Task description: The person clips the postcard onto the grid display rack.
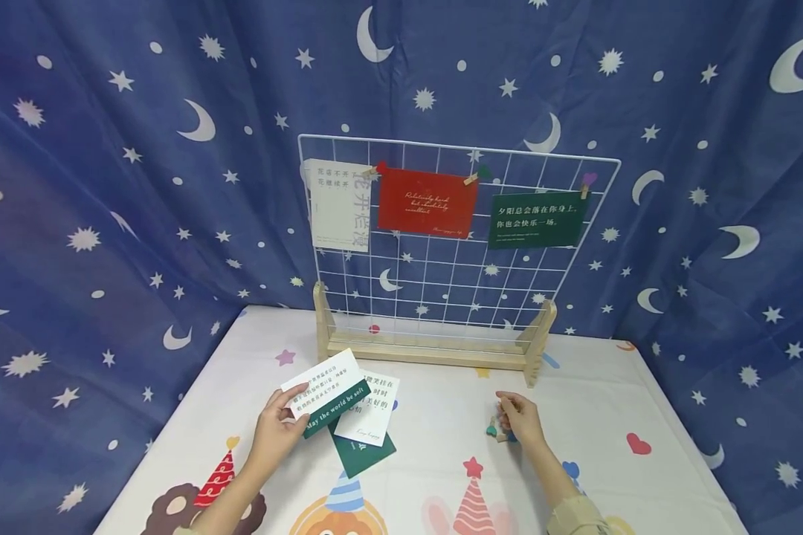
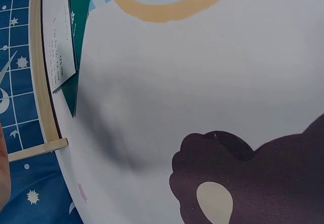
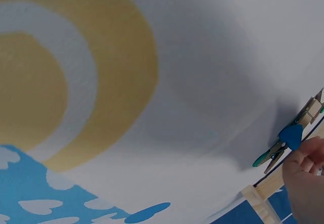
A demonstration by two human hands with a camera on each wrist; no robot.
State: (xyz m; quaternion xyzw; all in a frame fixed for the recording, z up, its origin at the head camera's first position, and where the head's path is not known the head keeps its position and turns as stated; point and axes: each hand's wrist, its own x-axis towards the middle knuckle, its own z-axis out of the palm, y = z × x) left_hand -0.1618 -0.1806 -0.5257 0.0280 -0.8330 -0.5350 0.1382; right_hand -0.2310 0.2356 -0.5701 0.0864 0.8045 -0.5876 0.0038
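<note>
Here, card [image 1: 328, 392] in left hand [image 1: 277, 432]

Head view: bright, even light — the white printed tabletop [image 1: 442, 423] looks pale with faint shadows, and the larger lettering on the white-and-green rectangular paper card [image 1: 324, 377] is legible. Both wrist views are dimmer and greyer, broad soft-edged shadows smudging the surface; near the left wrist view's edge, the long pale wooden rail [image 2: 40, 82] bows with lens distortion.

head view forward and down, wrist views nearer the tabletop [image 1: 442, 416], all sharing the wooden base [image 1: 428, 355]
</note>
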